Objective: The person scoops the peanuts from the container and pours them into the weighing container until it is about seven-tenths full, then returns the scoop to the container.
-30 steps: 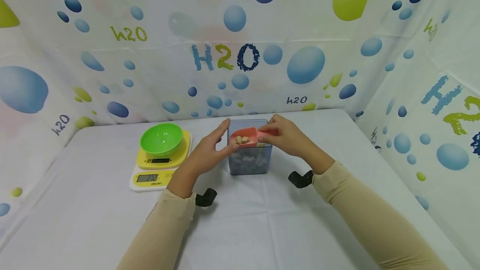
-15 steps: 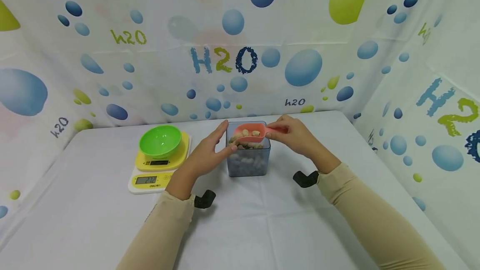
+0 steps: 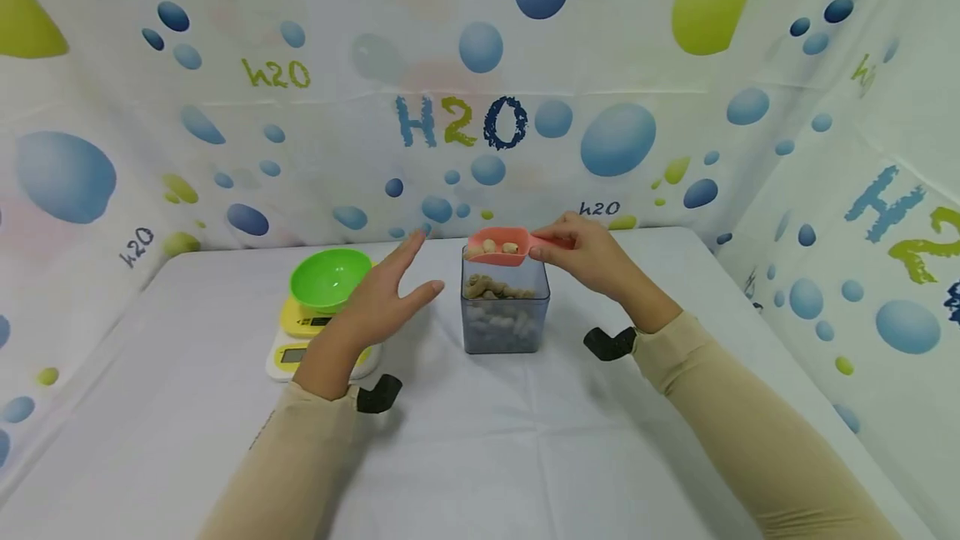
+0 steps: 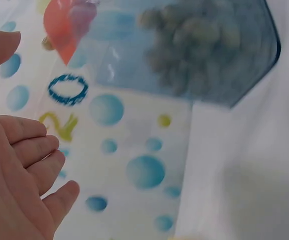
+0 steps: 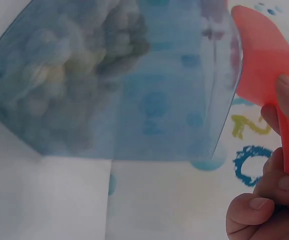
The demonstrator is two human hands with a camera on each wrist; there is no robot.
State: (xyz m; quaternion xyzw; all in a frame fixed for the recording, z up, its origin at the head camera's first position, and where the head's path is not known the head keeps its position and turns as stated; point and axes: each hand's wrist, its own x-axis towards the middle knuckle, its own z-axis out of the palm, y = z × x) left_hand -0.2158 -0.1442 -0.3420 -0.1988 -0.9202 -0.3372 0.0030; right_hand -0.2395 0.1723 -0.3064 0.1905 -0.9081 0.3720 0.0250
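Observation:
My right hand pinches the handle of a coral-pink scoop, raised over the back of a clear bluish plastic bin. A few pale nuts lie in the scoop; they look like unshelled peanuts. More of these nuts fill the lower part of the bin. My left hand is off the bin, fingers extended and thumb apart, holding nothing. In the head view it overlaps part of the yellow-and-white kitchen scale. On that scale stands a bright green bowl, its visible inside bare.
A white cloth covers the table. Behind it and on the right hang white curtains printed with blue and green drops. A black wrist mount sticks out from the left sleeve, another from the right one.
The scoop has risen from inside the bin to above its rim, carrying a few nuts. My left hand has let go of the bin's left side and moved left toward the scale.

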